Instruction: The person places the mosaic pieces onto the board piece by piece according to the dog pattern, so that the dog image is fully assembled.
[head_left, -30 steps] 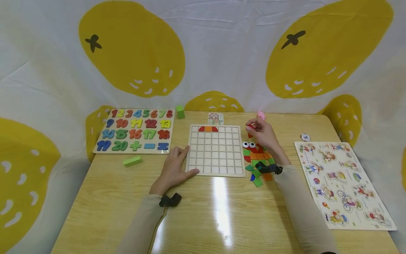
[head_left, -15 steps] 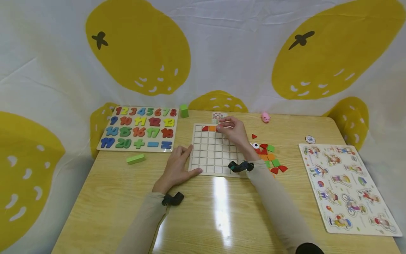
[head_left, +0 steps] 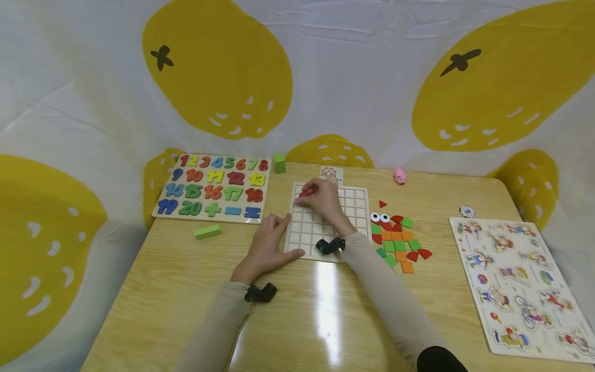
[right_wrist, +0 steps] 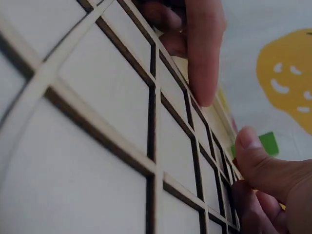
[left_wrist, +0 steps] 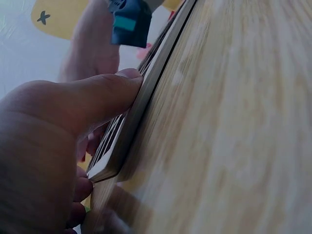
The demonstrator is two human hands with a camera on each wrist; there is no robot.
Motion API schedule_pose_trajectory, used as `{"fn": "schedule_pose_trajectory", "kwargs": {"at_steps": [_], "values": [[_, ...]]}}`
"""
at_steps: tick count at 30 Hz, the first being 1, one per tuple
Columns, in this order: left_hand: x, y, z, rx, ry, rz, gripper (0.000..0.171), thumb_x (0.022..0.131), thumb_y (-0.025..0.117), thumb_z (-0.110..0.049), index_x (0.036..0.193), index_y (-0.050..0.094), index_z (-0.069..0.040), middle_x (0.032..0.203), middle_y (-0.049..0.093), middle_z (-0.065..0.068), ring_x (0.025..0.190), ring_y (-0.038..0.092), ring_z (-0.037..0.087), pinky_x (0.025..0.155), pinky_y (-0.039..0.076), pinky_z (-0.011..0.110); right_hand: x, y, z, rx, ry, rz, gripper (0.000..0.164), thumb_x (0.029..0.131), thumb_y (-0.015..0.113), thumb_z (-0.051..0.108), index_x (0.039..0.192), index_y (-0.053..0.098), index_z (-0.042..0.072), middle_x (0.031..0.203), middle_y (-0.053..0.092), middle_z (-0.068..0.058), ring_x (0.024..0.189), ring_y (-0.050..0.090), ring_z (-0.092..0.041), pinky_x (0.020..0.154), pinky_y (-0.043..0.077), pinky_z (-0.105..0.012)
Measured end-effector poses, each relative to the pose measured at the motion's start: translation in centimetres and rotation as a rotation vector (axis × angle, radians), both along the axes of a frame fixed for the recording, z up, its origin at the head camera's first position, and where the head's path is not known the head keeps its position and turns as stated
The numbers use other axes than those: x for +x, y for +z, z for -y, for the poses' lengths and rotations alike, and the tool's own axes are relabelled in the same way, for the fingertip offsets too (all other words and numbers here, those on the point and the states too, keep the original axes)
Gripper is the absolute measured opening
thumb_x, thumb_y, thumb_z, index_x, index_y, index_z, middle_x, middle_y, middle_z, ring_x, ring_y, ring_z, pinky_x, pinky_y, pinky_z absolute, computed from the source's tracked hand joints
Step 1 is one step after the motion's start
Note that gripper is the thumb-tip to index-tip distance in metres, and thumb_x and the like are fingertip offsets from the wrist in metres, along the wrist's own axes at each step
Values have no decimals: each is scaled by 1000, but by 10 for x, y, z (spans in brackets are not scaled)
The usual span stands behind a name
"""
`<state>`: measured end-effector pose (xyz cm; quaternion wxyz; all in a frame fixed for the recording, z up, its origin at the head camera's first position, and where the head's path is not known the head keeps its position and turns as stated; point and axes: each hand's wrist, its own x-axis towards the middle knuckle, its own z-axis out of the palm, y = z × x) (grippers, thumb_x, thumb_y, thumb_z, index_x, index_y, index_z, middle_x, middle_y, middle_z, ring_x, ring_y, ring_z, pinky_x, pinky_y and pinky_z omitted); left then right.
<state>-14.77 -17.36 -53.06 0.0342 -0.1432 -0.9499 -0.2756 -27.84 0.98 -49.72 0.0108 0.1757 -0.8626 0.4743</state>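
My right hand (head_left: 324,198) pinches a small red tile (head_left: 304,194) over the upper left of the wooden grid board (head_left: 355,212). The right wrist view shows its thumb (right_wrist: 251,141) close over the far cells, with a bit of red at the fingertips. My left hand (head_left: 266,248) rests at the board's near left corner, its thumb (left_wrist: 109,90) along the front edge and its index finger on the left side. My right hand covers part of the board's top row.
Loose red, green and orange tiles (head_left: 400,243), two eye tiles (head_left: 378,217) among them, lie right of the board. A picture card (head_left: 331,174) lies behind it. Around are a number puzzle (head_left: 214,188), green blocks (head_left: 207,231), a pink pig (head_left: 400,176), a chip (head_left: 467,211) and a figure puzzle (head_left: 520,289).
My right hand has moved left from the tile pile across the board with a red tile, reaching the upper left cells. My left hand stays at the corner. The head view has shifted slightly.
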Motion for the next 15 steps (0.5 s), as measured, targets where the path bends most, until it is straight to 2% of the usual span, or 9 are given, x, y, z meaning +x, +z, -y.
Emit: {"fn": "schedule_pose_trajectory", "kwargs": {"at_steps": [5, 8, 15], "values": [[0, 1, -1, -13, 1, 12, 105, 76, 65, -75, 155, 33, -14, 115, 43, 2, 101, 37, 16, 83, 33, 32, 0, 3, 6, 92, -8, -5, 30, 71, 90, 27, 84, 71, 8, 74, 67, -1, 65, 61, -14, 61, 49, -28], [0, 2, -1, -12, 3, 18, 105, 75, 66, -74, 155, 33, -15, 116, 43, 2, 101, 37, 17, 83, 34, 32, 0, 4, 4, 121, 8, -8, 30, 74, 88, 31, 85, 72, 8, 75, 67, -1, 67, 61, -14, 62, 49, -29], [0, 2, -1, -22, 5, 24, 104, 75, 67, -73, 155, 34, -15, 114, 43, 0, 100, 37, 16, 81, 33, 32, 1, 5, 0, 124, 90, 19, 22, 83, 81, 20, 97, 74, 5, 85, 70, -4, 73, 66, -15, 67, 54, -29]]}}
